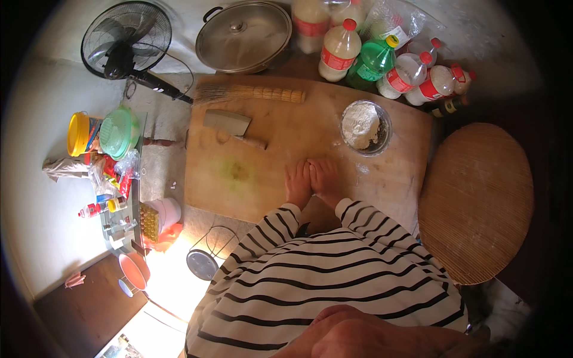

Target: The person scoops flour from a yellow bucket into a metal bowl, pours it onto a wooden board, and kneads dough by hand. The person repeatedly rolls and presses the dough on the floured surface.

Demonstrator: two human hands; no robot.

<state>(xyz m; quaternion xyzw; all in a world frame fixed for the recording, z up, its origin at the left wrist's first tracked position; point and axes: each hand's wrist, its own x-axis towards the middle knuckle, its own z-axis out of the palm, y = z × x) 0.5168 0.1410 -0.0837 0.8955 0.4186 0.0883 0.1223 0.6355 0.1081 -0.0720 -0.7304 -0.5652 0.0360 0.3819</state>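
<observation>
Both my left hand [298,181] and my right hand [325,179] rest at the near edge of a wooden board [277,134], side by side and touching at the thumbs. Neither appears to hold anything. Beyond my right hand stands a clear bowl [387,134] with white powder [359,124] heaped in it, which looks like flour. A small patch of the powder [362,168] lies on the wood nearby. Left of my hands lies a cleaver [227,122], its wooden handle angled towards me. A straw brush [268,93] lies along the far edge.
Behind the board stand a lidded metal pan [244,38] and several plastic bottles [340,51]. A round wooden lid or board [479,201] is at the right. A black fan [127,42], a glass shelf [142,129] with a green basket [118,132], and a stool [202,264] are at the left.
</observation>
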